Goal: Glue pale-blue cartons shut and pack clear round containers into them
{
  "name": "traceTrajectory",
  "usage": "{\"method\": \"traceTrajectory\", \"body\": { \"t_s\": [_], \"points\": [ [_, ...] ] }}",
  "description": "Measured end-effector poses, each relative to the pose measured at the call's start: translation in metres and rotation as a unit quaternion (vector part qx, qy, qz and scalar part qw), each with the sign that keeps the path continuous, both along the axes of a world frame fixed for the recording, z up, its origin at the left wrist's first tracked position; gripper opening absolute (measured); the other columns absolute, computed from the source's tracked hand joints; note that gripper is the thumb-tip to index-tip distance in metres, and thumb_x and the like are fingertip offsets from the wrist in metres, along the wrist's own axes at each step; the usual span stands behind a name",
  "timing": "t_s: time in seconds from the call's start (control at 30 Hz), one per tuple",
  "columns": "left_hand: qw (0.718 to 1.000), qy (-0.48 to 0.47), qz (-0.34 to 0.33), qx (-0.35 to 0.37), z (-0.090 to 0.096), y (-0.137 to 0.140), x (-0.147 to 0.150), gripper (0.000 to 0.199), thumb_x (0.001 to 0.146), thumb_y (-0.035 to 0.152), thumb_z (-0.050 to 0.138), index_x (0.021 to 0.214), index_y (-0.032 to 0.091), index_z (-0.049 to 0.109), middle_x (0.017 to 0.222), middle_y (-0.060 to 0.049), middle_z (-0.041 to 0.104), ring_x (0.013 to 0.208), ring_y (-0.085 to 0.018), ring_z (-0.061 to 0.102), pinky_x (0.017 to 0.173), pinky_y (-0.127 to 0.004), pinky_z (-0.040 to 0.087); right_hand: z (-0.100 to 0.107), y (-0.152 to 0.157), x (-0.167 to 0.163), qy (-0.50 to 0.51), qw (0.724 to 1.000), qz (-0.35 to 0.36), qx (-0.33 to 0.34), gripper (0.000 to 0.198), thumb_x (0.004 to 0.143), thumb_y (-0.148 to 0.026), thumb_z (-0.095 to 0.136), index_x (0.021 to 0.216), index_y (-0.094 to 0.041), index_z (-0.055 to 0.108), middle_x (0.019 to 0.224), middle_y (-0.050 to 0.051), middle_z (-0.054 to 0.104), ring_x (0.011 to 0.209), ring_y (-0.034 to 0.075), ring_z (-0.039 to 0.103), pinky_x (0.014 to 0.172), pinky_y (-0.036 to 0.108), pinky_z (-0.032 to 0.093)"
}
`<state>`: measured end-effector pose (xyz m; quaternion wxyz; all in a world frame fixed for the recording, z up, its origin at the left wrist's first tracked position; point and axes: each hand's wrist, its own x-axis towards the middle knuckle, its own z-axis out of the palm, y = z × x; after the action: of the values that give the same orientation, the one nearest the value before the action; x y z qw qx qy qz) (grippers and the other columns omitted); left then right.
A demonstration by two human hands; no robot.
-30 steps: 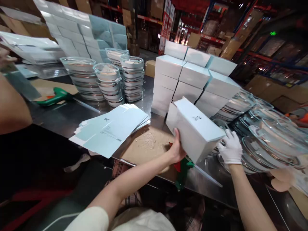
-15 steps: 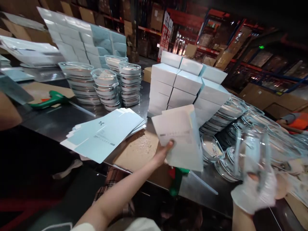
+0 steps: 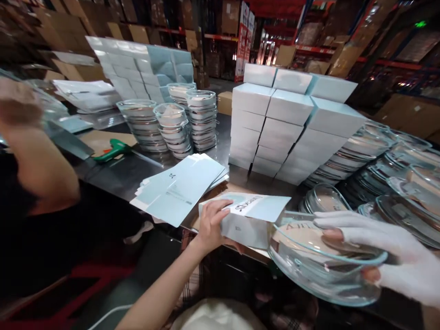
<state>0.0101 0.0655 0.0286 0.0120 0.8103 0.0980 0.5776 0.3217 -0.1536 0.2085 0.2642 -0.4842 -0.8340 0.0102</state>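
Head view: the bare left hand (image 3: 211, 220) is closed over the near end of a pale blue box (image 3: 245, 219), fingers on top and thumb underneath, holding it lying low at the edge of the steel counter (image 3: 113, 172) with its open flap turned toward the right hand. The gloved right hand (image 3: 385, 256) grips a clear glass bowl (image 3: 319, 263), fingers curled over the far rim and thumb under the wall; the bowl sits just beside the box's open end, tilted a little, its rim almost touching the flap.

Beyond the left hand lies a fan of flat unfolded cartons (image 3: 180, 188), and past those stand stacks of glass lids (image 3: 172, 128) and a green glue gun (image 3: 113, 150). Ahead of both hands rises a block of finished boxes (image 3: 292, 121); to the outside of the right hand, more nested glass dishes (image 3: 378, 160) crowd the counter. A co-worker's arm (image 3: 37, 156) is raised further out past the left hand.

Risk, as I judge it: the glove on smooth glass gives a weak hold, and the bowl hangs off the counter's edge, so a slip would drop it. The rim could also catch the flap and crush the thin card, or the elbow could knock the dishes alongside.
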Motion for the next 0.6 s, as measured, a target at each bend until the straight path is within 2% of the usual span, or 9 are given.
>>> {"method": "traceTrajectory", "body": {
  "t_s": [0.03, 0.1, 0.23, 0.3, 0.4, 0.53, 0.6],
  "points": [
    [1.0, 0.007, -0.006, 0.004, 0.001, -0.002, -0.003, 0.12, 0.055, 0.089, 0.08, 0.151, 0.028, 0.04, 0.127, -0.017, 0.071, 0.111, -0.036, 0.073, 0.099, -0.051, 0.051, 0.01, 0.008, -0.003, -0.001, 1.0, 0.012, -0.022, 0.04, 0.103, -0.06, 0.053, 0.132, -0.039, 0.071, 0.128, 0.006, 0.077, 0.112, 0.021, 0.077, 0.09, 0.026, 0.065],
    [0.999, 0.002, -0.03, -0.032, 0.002, -0.01, -0.006, 0.122, 0.057, 0.09, 0.079, 0.153, 0.024, 0.041, 0.124, -0.018, 0.071, 0.109, -0.036, 0.073, 0.099, -0.051, 0.051, 0.025, 0.024, -0.011, 0.01, 0.999, -0.013, -0.03, 0.039, 0.101, -0.062, 0.057, 0.122, -0.035, 0.075, 0.115, 0.004, 0.081, 0.097, 0.019, 0.08, 0.079, 0.022, 0.065],
    [0.984, -0.03, -0.077, -0.155, 0.003, -0.03, -0.002, 0.116, 0.064, 0.091, 0.071, 0.153, 0.02, 0.044, 0.125, -0.018, 0.069, 0.112, -0.035, 0.07, 0.101, -0.049, 0.054, 0.034, 0.048, -0.032, -0.026, 0.999, -0.038, -0.003, 0.031, 0.104, -0.056, 0.055, 0.107, -0.029, 0.071, 0.1, 0.002, 0.075, 0.085, 0.014, 0.075, 0.072, 0.02, 0.062],
    [0.977, -0.03, -0.084, -0.196, 0.0, -0.039, 0.002, 0.109, 0.068, 0.092, 0.064, 0.149, 0.022, 0.048, 0.127, -0.018, 0.068, 0.116, -0.035, 0.069, 0.103, -0.05, 0.054, 0.03, 0.055, -0.041, -0.073, 0.993, -0.072, 0.058, 0.035, 0.105, -0.056, 0.052, 0.114, -0.025, 0.065, 0.101, 0.005, 0.071, 0.086, 0.016, 0.074, 0.071, 0.023, 0.061],
    [0.96, -0.036, -0.09, -0.262, -0.01, -0.051, 0.006, 0.107, 0.068, 0.095, 0.059, 0.146, 0.022, 0.051, 0.131, -0.019, 0.066, 0.119, -0.036, 0.068, 0.105, -0.051, 0.054, 0.019, 0.058, -0.051, -0.115, 0.975, -0.113, 0.154, 0.05, 0.103, -0.064, 0.05, 0.125, -0.019, 0.054, 0.108, 0.012, 0.065, 0.093, 0.022, 0.071, 0.076, 0.033, 0.06],
    [0.933, -0.077, -0.079, -0.343, -0.023, -0.063, 0.007, 0.1, 0.077, 0.091, 0.058, 0.148, 0.022, 0.048, 0.134, -0.018, 0.063, 0.118, -0.034, 0.068, 0.103, -0.047, 0.056, 0.002, 0.057, -0.051, -0.116, 0.985, -0.016, 0.131, 0.077, 0.096, -0.079, 0.042, 0.143, -0.018, 0.048, 0.128, 0.019, 0.061, 0.116, 0.029, 0.065, 0.091, 0.041, 0.06],
    [0.93, -0.079, -0.076, -0.349, -0.026, -0.065, 0.004, 0.101, 0.075, 0.091, 0.06, 0.149, 0.022, 0.048, 0.136, -0.018, 0.062, 0.12, -0.034, 0.068, 0.105, -0.047, 0.055, -0.003, 0.056, -0.048, -0.128, 0.984, -0.001, 0.125, 0.081, 0.097, -0.074, 0.049, 0.155, -0.019, 0.041, 0.136, 0.02, 0.059, 0.123, 0.031, 0.062, 0.096, 0.043, 0.06]
  ]
}}
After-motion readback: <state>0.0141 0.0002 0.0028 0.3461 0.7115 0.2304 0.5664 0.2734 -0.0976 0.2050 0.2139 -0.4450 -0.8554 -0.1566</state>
